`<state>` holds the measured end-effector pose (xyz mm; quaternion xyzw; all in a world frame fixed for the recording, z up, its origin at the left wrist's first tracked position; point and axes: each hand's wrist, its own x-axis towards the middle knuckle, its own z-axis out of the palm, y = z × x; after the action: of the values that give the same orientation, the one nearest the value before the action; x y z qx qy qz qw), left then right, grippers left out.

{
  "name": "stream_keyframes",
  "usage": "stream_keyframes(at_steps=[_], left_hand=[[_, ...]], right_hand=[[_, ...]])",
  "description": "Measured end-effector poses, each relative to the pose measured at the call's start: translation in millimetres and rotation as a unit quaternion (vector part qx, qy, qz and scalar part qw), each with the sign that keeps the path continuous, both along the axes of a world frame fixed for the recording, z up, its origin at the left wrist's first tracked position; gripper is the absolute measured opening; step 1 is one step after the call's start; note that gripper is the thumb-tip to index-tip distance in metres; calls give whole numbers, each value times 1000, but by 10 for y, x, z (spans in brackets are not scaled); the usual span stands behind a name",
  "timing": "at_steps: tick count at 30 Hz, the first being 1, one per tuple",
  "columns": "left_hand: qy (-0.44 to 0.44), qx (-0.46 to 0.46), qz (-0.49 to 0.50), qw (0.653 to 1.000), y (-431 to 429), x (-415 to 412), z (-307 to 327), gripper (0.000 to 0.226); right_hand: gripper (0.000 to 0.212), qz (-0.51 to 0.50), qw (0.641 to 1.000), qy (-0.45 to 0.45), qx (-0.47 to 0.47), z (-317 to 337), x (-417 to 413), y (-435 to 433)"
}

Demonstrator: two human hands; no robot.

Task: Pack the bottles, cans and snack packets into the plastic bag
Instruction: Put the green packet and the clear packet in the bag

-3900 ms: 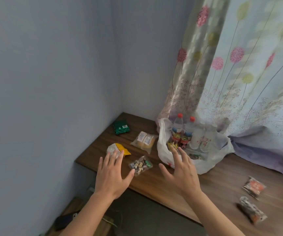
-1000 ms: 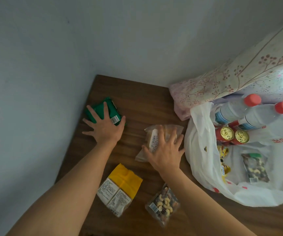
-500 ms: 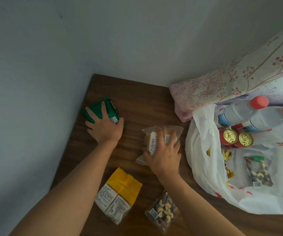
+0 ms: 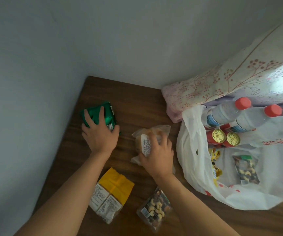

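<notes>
Since a moment ago my fingers have curled tighter on both packets, which now crumple and lift at the edges. My left hand (image 4: pixel 100 133) is clamped over the green packet (image 4: pixel 103 114) near the table's (image 4: pixel 137 103) back corner. My right hand (image 4: pixel 156 157) pinches the clear bread packet (image 4: pixel 146 142) just beside the plastic bag (image 4: pixel 192 150). Both look ready to carry across. The yellow packet (image 4: pixel 113 189) and nut packet (image 4: pixel 154 210) lie unpacked in front. The bag already holds bottles (image 4: pixel 226 113) and cans (image 4: pixel 218 136).
</notes>
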<state>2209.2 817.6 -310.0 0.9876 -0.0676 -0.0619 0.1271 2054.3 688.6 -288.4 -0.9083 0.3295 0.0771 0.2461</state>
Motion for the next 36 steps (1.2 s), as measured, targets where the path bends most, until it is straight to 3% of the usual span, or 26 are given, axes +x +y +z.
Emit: stream_keyframes(at_steps=[13, 22, 29, 36], left_hand=[[-43, 10, -35, 998, 190, -387, 756, 86], [-70, 1, -73, 995, 219, -685, 1448, 83], [-105, -31, -128, 986, 133, -997, 1891, 82], [-109, -74, -195, 972, -424, -1561, 2152, 81]], right_hand=[[81, -2, 991, -125, 45, 662, -1, -33], [77, -4, 982, -186, 27, 1222, -91, 28], [71, -43, 969, -243, 1, 1598, -529, -258], [71, -105, 964, -243, -30, 1757, -1135, -723]])
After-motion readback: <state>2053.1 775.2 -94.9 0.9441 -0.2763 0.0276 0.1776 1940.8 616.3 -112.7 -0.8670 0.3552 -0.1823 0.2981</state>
